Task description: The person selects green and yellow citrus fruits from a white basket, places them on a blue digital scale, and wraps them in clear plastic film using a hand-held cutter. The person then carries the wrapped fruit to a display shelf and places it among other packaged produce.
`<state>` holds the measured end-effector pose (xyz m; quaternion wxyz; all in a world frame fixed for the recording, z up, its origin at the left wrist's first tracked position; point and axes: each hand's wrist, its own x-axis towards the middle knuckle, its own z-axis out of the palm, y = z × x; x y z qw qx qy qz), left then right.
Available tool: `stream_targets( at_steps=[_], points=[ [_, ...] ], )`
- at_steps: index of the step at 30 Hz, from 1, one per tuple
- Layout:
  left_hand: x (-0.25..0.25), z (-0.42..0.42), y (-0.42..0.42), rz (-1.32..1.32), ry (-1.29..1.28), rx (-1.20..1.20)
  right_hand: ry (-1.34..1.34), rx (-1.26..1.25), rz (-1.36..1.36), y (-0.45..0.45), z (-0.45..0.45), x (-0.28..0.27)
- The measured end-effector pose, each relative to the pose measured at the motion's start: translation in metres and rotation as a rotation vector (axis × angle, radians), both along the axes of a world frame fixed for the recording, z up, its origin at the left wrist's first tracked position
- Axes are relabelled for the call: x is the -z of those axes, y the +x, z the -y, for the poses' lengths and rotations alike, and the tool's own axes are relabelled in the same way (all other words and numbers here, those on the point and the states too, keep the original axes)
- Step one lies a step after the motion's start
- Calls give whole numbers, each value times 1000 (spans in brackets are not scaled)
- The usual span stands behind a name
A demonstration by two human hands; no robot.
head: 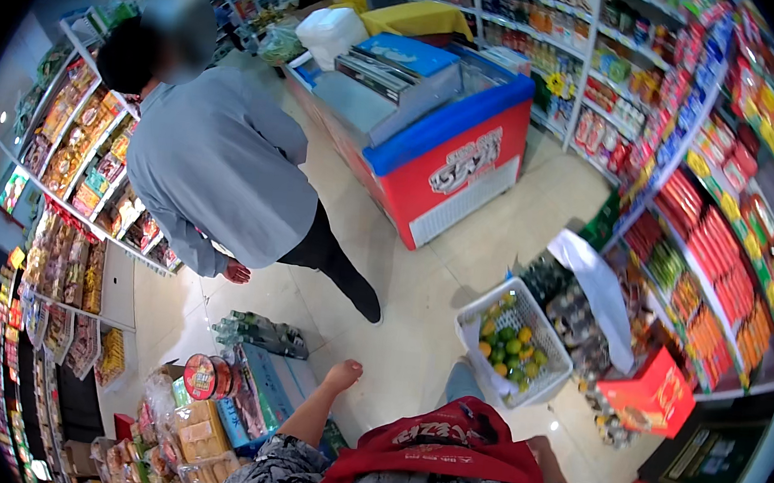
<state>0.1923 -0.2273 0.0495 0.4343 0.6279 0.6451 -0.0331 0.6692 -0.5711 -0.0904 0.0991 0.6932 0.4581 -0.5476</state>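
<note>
My left hand (344, 374) hangs beside the stacked packages, over the tiled floor, its fingers curled and no object visible in it. Only part of my right forearm shows at the right side of my red apron (431, 431); the right hand is hidden. Right of my forward foot stands a white plastic basket (559, 373) of green and orange citrus fruit (513, 346). Shrink-wrapped green bottles (263, 334) lie ahead of my left hand, close to boxes and a round red-lidded tub (199, 376).
Another person (227, 163) in a grey shirt stands ahead on the left. A red and blue chest freezer (459, 179) stands ahead. Stocked shelves line both sides. Packaged bread (201, 430) is at lower left; a red carton (655, 393) lies right of the basket.
</note>
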Motion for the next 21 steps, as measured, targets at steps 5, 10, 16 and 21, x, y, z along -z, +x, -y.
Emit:
stream_targets(
  at_steps=[5, 10, 16, 21],
  points=[
    [-24, -67, 64, 136, -2, 139, 90, 126, 160, 16, -166, -46],
    [31, -87, 12, 114, 0, 1, 975, 408, 158, 31, -428, -172],
    [122, -82, -115, 289, -370, -454, 1462, 270, 43, -39, -673, -338],
    [149, -109, -162, 287, -602, -950, 1602, 84, 140, -109, -841, -405]
  ],
)
